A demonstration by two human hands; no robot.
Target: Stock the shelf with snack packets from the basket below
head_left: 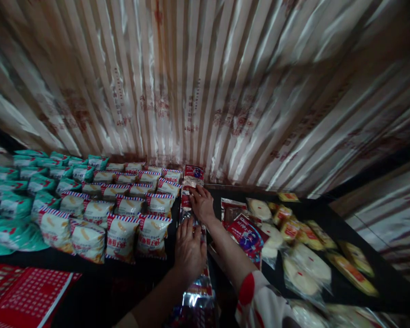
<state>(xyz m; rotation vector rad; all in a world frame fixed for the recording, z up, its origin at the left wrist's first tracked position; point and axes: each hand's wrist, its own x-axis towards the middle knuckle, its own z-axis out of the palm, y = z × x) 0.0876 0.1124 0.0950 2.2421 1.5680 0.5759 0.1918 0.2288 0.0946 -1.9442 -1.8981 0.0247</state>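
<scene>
A narrow column of red-and-silver snack packets (193, 172) runs from the wall toward me down the middle of the dark surface. My left hand (190, 248) lies on the nearer part of this column, fingers stretched forward and palm down. Farther along, my right hand (202, 205) rests on the same packets with its fingers extended. Both hands look open and press from above rather than grip. Right of my right forearm are loose packets with a red and blue print (248, 234). Part of the column is hidden under my hands.
Rows of white puffed bags with striped edges (122, 237) stand on the left, with teal bags (15, 205) beyond them. A red checked package (37, 291) lies front left. Right are round white items in clear wrap (309, 264) and yellow packs (290, 228). Pleated printed sheeting (177, 82) hangs behind.
</scene>
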